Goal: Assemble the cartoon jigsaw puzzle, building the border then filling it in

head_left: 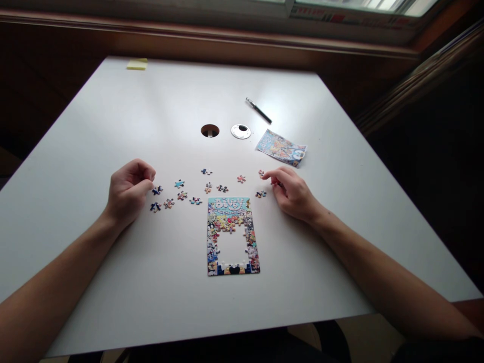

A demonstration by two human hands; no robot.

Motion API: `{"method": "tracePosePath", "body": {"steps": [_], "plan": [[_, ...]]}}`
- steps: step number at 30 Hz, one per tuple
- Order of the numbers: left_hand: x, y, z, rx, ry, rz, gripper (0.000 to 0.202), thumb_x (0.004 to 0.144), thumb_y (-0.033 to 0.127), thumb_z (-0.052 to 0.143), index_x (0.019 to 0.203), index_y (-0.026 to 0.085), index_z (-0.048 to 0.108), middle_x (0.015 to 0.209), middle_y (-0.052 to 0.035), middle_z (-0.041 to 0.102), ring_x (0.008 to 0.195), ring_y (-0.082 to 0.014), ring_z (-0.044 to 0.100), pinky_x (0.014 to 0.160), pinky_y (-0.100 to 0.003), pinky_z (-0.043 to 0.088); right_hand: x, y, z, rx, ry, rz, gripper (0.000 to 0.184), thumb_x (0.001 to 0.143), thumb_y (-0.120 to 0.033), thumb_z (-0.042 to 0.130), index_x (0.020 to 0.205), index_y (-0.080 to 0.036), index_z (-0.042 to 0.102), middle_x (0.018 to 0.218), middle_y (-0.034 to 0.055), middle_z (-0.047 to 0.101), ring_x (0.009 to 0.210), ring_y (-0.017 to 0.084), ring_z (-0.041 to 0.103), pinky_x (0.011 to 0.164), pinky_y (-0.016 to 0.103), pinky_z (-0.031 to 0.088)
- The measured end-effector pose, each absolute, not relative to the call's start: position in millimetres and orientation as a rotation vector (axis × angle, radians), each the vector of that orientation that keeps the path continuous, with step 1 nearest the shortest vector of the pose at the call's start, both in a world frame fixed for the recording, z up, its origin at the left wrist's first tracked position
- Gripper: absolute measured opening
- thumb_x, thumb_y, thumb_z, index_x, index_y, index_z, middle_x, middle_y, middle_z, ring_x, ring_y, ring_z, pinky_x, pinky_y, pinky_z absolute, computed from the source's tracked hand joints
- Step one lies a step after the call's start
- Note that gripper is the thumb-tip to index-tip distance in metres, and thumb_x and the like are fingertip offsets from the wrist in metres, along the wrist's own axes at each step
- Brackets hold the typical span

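A partly assembled jigsaw puzzle [229, 205] lies flat in front of me, its border joined around a bare middle. My left hand [130, 189] rests as a loose fist left of the loose pieces; nothing shows in it. Close to its thumb lie a dark blue puzzle piece [157, 190] and another dark piece [155, 206]. On the other side, my right hand [289, 191] has its index finger stretched to a small puzzle piece [261, 173], at or touching its edge, with the other fingers curled. Just below that finger is a multicoloured piece [260, 194].
Several more loose pieces, among them a light blue piece [179, 183] and a pink piece [241, 178], lie above the puzzle. Farther back are a curled picture sheet [283, 147], a pen [258, 110], a round cover [241, 131], a table hole [210, 131] and a yellow sticky note [136, 64].
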State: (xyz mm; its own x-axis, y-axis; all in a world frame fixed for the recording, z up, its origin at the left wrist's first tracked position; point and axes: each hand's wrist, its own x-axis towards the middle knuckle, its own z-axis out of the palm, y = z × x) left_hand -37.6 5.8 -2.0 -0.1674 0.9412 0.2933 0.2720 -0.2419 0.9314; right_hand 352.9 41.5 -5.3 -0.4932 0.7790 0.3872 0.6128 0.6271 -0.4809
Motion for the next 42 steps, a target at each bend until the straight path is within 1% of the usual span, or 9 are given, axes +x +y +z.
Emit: {"method": "tracePosePath", "body": {"steps": [4,7,10,12,16,21,26,34,42], "plan": [[-37.7,6.1,-2.2,1.510,1.404,1.445,0.016,0.060,0.005,0.058,0.066,0.018,0.050,0.066,0.0015,0.048,0.065,-0.0132,0.043,0.061,-0.030,0.031,351.8,39.9,-4.6,-1.066,-2.248,0.426,0.039,0.083,-0.002,0.049,0.112,-0.024,0.063,0.101,0.0080,0.061,0.087,0.022,0.060,0.078,0.038,0.054],[-37.9,6.4,-2.5,1.508,1.398,1.452,0.016,0.060,0.005,0.058,0.065,0.018,0.050,0.066,0.0018,0.047,0.065,-0.0128,0.042,0.060,-0.029,0.031,351.7,40.3,-6.4,-1.085,-2.238,0.339,0.038,0.082,-0.003,0.052,0.112,-0.024,0.063,0.105,0.0087,0.062,0.096,0.025,0.060,0.088,0.043,0.052],[-38.2,6.5,-2.6,1.514,1.397,1.452,0.016,0.060,0.004,0.058,0.065,0.018,0.050,0.066,0.0017,0.048,0.065,-0.0128,0.043,0.060,-0.029,0.031,352.1,41.9,-8.6,-1.144,-2.243,0.226,0.035,0.082,-0.006,0.055,0.112,-0.023,0.063,0.095,0.0080,0.062,0.097,0.028,0.058,0.095,0.049,0.048],[-38.2,6.4,-2.5,1.517,1.393,1.452,0.016,0.061,0.004,0.058,0.066,0.018,0.051,0.066,0.0016,0.048,0.065,-0.0129,0.043,0.060,-0.030,0.031,352.4,43.0,-9.4,-1.169,-2.249,0.221,0.032,0.083,-0.008,0.055,0.111,-0.023,0.062,0.089,0.0069,0.061,0.092,0.028,0.058,0.092,0.048,0.048],[-37.8,6.1,-1.9,1.516,1.399,1.446,0.016,0.061,0.004,0.058,0.066,0.018,0.050,0.066,0.0017,0.048,0.065,-0.0129,0.043,0.060,-0.030,0.031,352.2,43.2,-9.0,-1.140,-2.248,0.250,0.031,0.084,-0.007,0.054,0.108,-0.023,0.062,0.085,0.0053,0.061,0.086,0.026,0.058,0.089,0.045,0.049],[-37.4,6.4,-1.9,1.509,1.398,1.459,0.015,0.060,0.006,0.058,0.066,0.018,0.051,0.066,0.0014,0.048,0.064,-0.0132,0.043,0.060,-0.030,0.031,351.7,41.9,-7.7,-1.131,-2.238,0.277,0.032,0.085,-0.008,0.054,0.111,-0.023,0.061,0.091,0.0068,0.062,0.091,0.026,0.059,0.086,0.042,0.050],[-37.7,6.1,-1.7,1.511,1.417,1.441,0.015,0.060,0.007,0.059,0.065,0.019,0.051,0.066,0.0012,0.048,0.064,-0.0135,0.043,0.060,-0.030,0.031,351.4,42.2,-7.2,-1.144,-2.224,0.298,0.031,0.085,-0.009,0.054,0.111,-0.024,0.061,0.090,0.0063,0.063,0.090,0.026,0.060,0.084,0.042,0.050],[-38.5,6.5,-2.6,1.511,1.404,1.442,0.015,0.060,0.006,0.058,0.065,0.018,0.050,0.066,0.0014,0.048,0.065,-0.0131,0.043,0.060,-0.030,0.031,351.9,41.6,-6.6,-1.121,-2.259,0.292,0.033,0.086,-0.007,0.052,0.113,-0.024,0.060,0.092,0.0068,0.062,0.091,0.026,0.058,0.090,0.045,0.048],[-37.1,6.2,-1.6,1.510,1.412,1.448,0.015,0.060,0.007,0.058,0.065,0.019,0.050,0.066,0.0013,0.047,0.064,-0.0133,0.043,0.060,-0.029,0.031,351.3,40.6,-6.0,-1.121,-2.247,0.338,0.034,0.086,-0.008,0.052,0.115,-0.024,0.060,0.091,0.0065,0.059,0.089,0.025,0.059,0.084,0.042,0.051]]}}
